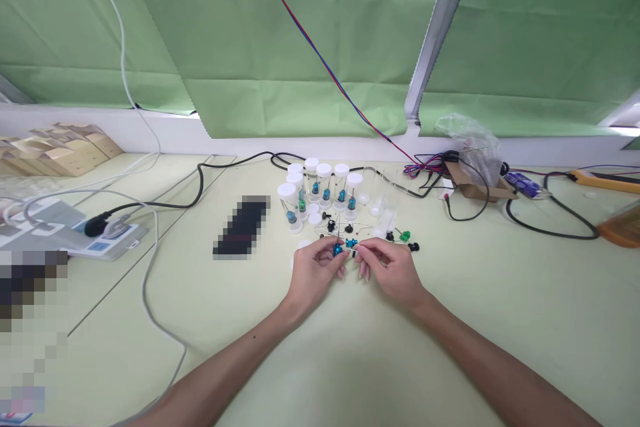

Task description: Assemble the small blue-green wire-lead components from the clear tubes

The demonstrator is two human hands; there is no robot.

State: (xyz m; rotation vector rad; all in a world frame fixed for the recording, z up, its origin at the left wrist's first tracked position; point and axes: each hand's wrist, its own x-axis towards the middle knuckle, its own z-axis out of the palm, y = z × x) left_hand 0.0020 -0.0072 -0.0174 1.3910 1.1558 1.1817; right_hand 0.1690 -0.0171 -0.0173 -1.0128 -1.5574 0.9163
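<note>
My left hand is closed in a pinch on a small blue part just above the table. My right hand is also closed in a pinch, its fingertips at a second small blue part beside the first. Both hands meet at the middle of the pale green table. Just behind them stand several clear vials with white caps, some holding blue or green parts. Loose black parts and a green part lie to the right of my hands.
A black cable runs across the table to a power strip at the left. A cardboard box with a plastic bag and tangled wires sits at the back right. Brown boxes are stacked at far left. A green curtain hangs behind.
</note>
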